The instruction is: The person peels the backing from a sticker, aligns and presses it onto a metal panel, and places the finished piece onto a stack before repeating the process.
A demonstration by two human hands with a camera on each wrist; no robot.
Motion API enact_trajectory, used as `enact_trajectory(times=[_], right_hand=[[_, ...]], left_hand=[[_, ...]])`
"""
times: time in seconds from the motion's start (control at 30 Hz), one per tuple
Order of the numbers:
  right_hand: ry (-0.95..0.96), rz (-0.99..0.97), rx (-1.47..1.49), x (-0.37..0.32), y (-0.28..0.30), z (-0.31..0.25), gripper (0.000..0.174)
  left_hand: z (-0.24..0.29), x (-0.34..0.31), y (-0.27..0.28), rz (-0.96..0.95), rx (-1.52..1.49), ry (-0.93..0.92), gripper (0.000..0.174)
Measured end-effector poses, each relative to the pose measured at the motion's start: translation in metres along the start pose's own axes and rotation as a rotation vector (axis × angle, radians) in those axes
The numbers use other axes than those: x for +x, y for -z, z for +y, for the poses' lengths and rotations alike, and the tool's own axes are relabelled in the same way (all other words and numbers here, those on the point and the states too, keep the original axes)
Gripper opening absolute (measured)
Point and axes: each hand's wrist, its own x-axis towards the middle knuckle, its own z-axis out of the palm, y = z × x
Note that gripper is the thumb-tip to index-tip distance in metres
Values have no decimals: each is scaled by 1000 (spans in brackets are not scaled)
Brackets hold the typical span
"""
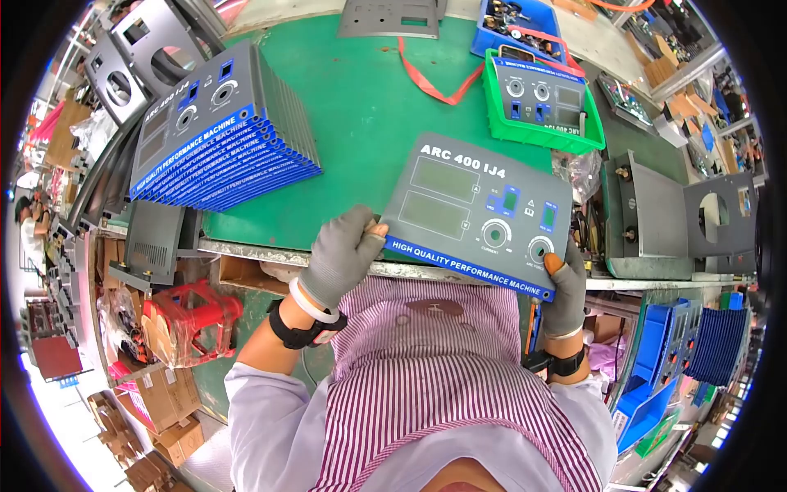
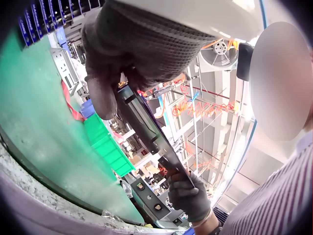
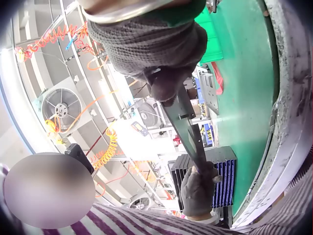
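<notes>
A grey panel [image 1: 475, 215] lettered "ARC 400 IJ4", with a blue strip along its lower edge, is held face up above the green table's front edge. The gloved left hand [image 1: 343, 256] grips its left end, thumb on the near corner. At its right end the gloved right hand [image 1: 566, 287] pinches the lower corner, thumb over the front. Both wrist views show the panel edge-on, the left hand [image 2: 132, 54] at one end and the right hand [image 3: 151, 58] at the other. The fingers behind the panel are partly hidden.
A tall stack of similar panels [image 1: 238, 135] stands on the green table [image 1: 352, 107] at the left. Behind the held panel are a green bin [image 1: 545, 143] with another panel, a blue bin [image 1: 484, 39] of parts and a red strap [image 1: 430, 88]. Metal housings [image 1: 652, 213] lie at the right.
</notes>
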Motion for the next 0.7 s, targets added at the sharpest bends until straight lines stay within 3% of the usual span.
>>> enact_trajectory(times=[0.33, 0.43, 0.53, 0.7], right_hand=[[73, 48, 80, 0, -4, 6, 52], [54, 24, 78, -2, -1, 3, 52], [60, 26, 81, -3, -3, 2, 53], [58, 10, 77, -3, 0, 3, 52]], left_hand=[[12, 1, 4, -53, -53, 107, 14], [9, 0, 2, 23, 84, -79, 16], [10, -1, 0, 66, 132, -118, 16], [12, -2, 2, -6, 59, 11, 16]])
